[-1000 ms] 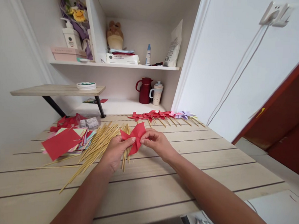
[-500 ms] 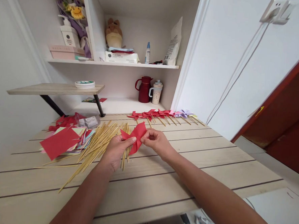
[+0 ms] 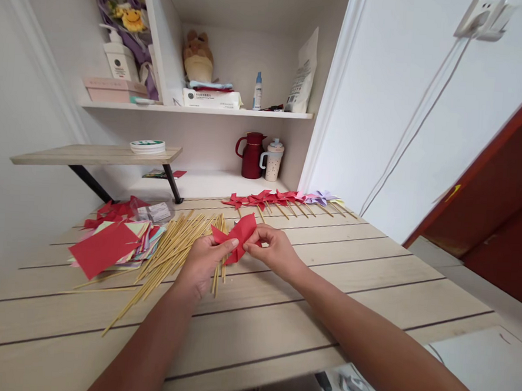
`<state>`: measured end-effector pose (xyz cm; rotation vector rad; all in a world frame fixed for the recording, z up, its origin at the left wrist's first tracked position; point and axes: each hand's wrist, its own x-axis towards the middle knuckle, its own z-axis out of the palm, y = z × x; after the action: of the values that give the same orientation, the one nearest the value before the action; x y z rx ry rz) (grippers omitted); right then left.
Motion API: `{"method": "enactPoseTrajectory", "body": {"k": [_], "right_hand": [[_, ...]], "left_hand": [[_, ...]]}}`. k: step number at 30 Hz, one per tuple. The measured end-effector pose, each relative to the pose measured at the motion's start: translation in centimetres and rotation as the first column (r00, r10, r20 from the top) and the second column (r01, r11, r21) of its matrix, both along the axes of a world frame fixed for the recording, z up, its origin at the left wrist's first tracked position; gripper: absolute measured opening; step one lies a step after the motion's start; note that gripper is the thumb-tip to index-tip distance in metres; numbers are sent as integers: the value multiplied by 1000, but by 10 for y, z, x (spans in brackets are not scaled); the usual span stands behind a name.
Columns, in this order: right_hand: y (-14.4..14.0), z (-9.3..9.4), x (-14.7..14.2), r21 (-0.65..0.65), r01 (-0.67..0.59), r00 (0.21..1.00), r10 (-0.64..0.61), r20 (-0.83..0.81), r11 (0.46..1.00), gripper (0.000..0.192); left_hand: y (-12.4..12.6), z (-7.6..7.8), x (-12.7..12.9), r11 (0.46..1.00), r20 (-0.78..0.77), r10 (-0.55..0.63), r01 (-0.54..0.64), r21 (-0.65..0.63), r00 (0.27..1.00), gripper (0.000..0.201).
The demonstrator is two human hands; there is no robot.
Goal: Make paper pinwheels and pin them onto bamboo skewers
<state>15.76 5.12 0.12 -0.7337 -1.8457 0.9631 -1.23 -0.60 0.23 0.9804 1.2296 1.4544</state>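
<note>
A red paper pinwheel (image 3: 243,228) is held up over the table between my two hands. My left hand (image 3: 204,259) pinches it from the left, thumb on top near its middle. From the right, my right hand (image 3: 272,247) is closed on the paper near its centre, thumb and forefinger together; whether a small pin sits between them I cannot tell. Just behind and left of my left hand lies a loose heap of thin wooden sticks (image 3: 169,255). Along the back edge, finished-looking pinwheels on sticks (image 3: 261,199) lie in a row, red, pink, purple and yellow.
Left on the table are a stack of coloured paper squares (image 3: 103,248), red folded pieces (image 3: 118,210) and a clear plastic box (image 3: 156,211). A small raised wooden shelf (image 3: 95,155) stands behind them. A red jug (image 3: 251,156) and a cup (image 3: 273,161) stand in the cabinet.
My right fingers have shifted slightly left and down against the pinwheel's centre. The lower red blade now shows less below my hands. My left hand keeps its grip.
</note>
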Motion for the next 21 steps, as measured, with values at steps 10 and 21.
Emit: {"method": "enactPoseTrajectory", "body": {"k": [10, 21], "right_hand": [[-2, 3, -1, -91, 6, 1000, -8, -23, 996, 14], [-4, 4, -1, -192, -19, 998, 8, -55, 981, 14]], "left_hand": [[2, -1, 1, 998, -67, 70, -70, 4, 995, 34], [2, 0, 0, 996, -74, 82, -83, -15, 994, 39]]}}
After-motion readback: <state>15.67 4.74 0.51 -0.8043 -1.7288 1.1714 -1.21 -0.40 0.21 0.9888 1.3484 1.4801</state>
